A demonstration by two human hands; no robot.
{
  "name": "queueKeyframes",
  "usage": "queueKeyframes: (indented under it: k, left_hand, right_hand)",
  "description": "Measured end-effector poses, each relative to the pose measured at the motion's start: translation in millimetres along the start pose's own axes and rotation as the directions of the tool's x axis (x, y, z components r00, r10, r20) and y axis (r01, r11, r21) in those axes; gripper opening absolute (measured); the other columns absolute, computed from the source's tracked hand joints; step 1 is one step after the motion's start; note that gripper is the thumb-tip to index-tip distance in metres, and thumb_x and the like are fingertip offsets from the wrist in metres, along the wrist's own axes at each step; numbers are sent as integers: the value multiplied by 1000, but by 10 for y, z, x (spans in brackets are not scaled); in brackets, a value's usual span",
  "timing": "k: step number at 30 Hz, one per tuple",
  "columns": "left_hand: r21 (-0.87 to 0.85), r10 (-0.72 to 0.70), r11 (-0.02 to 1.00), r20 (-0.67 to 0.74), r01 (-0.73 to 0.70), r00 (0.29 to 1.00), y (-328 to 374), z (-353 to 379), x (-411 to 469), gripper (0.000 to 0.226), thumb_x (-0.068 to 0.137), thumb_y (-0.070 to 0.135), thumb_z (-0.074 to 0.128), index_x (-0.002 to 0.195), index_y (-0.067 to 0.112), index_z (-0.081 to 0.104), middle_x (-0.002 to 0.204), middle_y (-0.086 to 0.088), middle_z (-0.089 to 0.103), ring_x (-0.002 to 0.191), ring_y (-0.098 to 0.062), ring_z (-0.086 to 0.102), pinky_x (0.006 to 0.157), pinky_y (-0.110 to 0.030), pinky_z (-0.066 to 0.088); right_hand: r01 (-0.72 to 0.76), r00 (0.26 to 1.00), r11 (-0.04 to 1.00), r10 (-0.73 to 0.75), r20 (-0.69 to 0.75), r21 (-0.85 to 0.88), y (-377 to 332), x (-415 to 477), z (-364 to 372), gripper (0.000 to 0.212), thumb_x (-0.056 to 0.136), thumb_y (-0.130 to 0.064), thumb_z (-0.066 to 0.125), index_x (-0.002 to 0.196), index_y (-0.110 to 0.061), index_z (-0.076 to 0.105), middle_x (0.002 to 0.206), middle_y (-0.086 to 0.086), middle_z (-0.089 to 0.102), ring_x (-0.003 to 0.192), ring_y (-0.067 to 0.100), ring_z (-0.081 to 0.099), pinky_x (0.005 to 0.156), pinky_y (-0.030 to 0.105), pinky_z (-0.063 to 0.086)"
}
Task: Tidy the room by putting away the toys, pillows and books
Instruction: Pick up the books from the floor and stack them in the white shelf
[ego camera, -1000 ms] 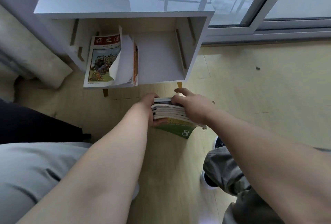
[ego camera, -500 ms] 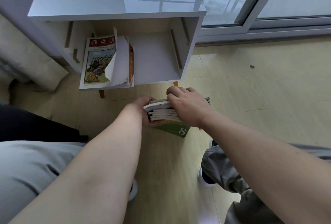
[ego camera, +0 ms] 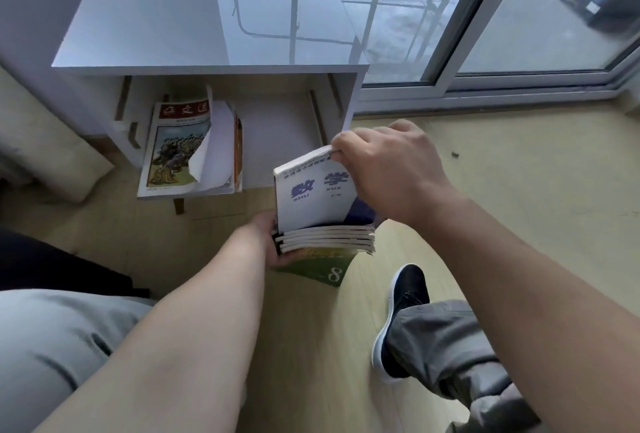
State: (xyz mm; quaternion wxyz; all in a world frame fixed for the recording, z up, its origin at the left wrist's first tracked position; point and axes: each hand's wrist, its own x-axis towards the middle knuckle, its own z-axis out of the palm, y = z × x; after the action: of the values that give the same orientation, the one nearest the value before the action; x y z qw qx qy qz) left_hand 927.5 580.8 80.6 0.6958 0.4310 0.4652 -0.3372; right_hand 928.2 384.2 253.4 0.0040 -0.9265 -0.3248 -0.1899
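Observation:
A stack of several thin books (ego camera: 327,240) hangs above the floor, gripped at its left edge by my left hand (ego camera: 268,242). A green book marked 8 (ego camera: 318,268) lies at the bottom of that stack. My right hand (ego camera: 384,169) pinches the top corner of a white book with blue characters (ego camera: 313,197) and tilts it up off the stack. In front stands a white cabinet (ego camera: 207,27) with an open shelf. A few books (ego camera: 183,148) lean at the shelf's left; the front one has a red title band and a curled cover.
The shelf's right half (ego camera: 277,141) is bare white board. A sliding glass door (ego camera: 485,16) runs along the back right. A pale cushion or mattress edge (ego camera: 45,155) lies at the left. My right foot in a dark shoe (ego camera: 403,308) rests on the wooden floor.
My right hand went from lying flat on the stack to lifting the top white book by its corner. The stack came a little nearer the cabinet.

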Motion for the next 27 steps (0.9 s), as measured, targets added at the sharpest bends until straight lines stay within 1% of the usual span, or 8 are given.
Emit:
queueKeyframes:
  k: [2,4,9,11,15,18,22,27]
  left_hand:
    - [-20,-1,1000,9,1,1000,-19,19,-2,46,95,48,64,104,4,72,88,-21,76,82,-38,74,60,-50,63]
    - [-35,-8,999,26,9,1000,-36,30,16,48,95,49,63,108,4,71,95,-22,76,88,-39,74,62,-51,63]
    - [-22,1,1000,33,0,999,-42,55,-21,47,94,46,66,105,1,69,93,-22,75,85,-38,73,67,-47,63]
    - [-21,13,1000,39,-12,999,-52,42,-26,45,95,44,66,109,1,68,99,-23,74,90,-39,73,70,-47,63]
    - [-74,11,997,14,-10,1000,-87,7,22,44,101,42,56,117,2,63,109,-24,72,99,-41,71,77,-50,62]
    - [-30,23,999,3,-23,1000,-97,32,-15,30,102,30,51,109,3,62,99,-23,69,94,-39,69,75,-50,61]
    - [13,41,999,-25,-41,999,-93,25,-18,24,100,24,54,108,4,62,102,-25,69,96,-41,69,76,-50,63]
    - [9,23,1000,-17,-23,1000,-76,44,-11,27,100,26,53,112,4,62,101,-24,70,99,-40,70,67,-49,64]
  right_hand:
    - [-18,999,1000,18,-51,-4,-4,-16,-82,17,103,-26,49,106,-22,65,92,-5,73,82,26,71,80,41,46]
    - [-18,995,1000,16,-93,-25,-35,-34,-124,21,105,-28,46,106,-21,66,90,-4,73,81,25,70,83,43,46]
    - [-20,982,998,8,-190,-60,-85,-11,-224,19,104,-26,50,104,-21,68,86,-2,72,77,27,66,84,43,46]
    - [-25,968,998,9,-252,-62,-110,42,-285,19,104,-25,51,103,-20,69,86,-2,72,77,27,66,83,42,46]
    - [-111,903,993,84,-422,-39,-40,196,-413,15,101,-23,59,103,-16,73,89,2,75,79,29,70,77,41,50]
    - [-181,841,983,160,-516,11,190,301,-574,26,105,-28,52,107,-13,72,93,4,75,83,30,71,78,42,51]
    - [-199,838,979,197,-509,51,373,381,-620,30,107,-32,45,111,-14,69,98,2,74,87,30,69,82,42,48]
    - [-90,936,995,102,-337,51,393,350,-290,14,98,-16,58,108,-16,68,94,3,73,82,31,66,73,35,41]
